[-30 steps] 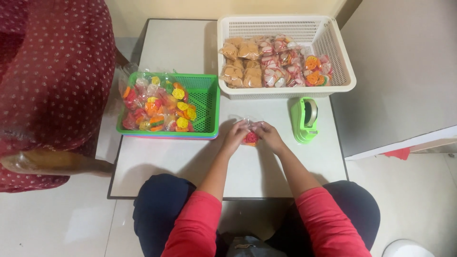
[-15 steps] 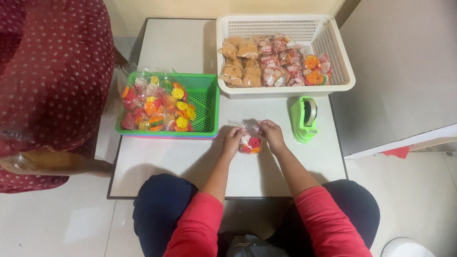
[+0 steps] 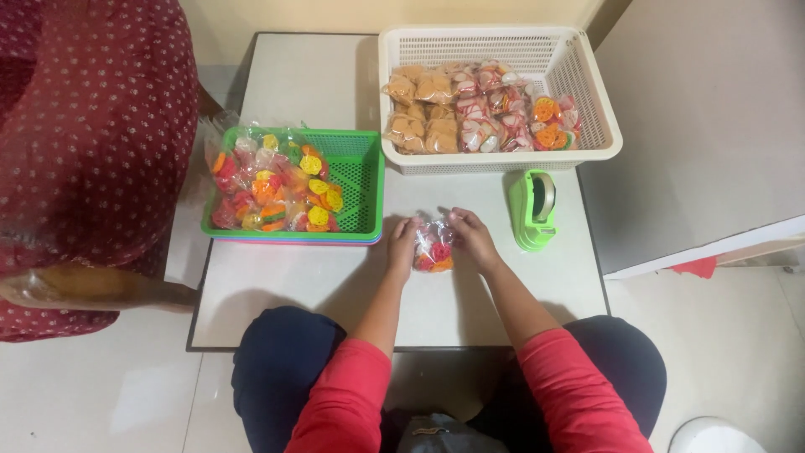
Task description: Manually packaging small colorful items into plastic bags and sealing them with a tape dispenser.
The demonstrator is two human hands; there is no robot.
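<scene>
My left hand [image 3: 402, 243] and right hand [image 3: 471, 238] both have their fingers pinched on a small clear packet of red and orange snacks [image 3: 433, 251] — it sits between them, low over the white table [image 3: 302, 281] near its front middle. Just to the right of my right hand stands a green tape dispenser [image 3: 534, 208], and beyond it the white basket [image 3: 597, 101] holds rows of sealed snack packets. Off to my left a green basket [image 3: 360, 180] carries a big bag of mixed coloured snacks [image 3: 272, 186] — past that, another person in a dotted maroon garment [image 3: 92, 126] fills the edge.
</scene>
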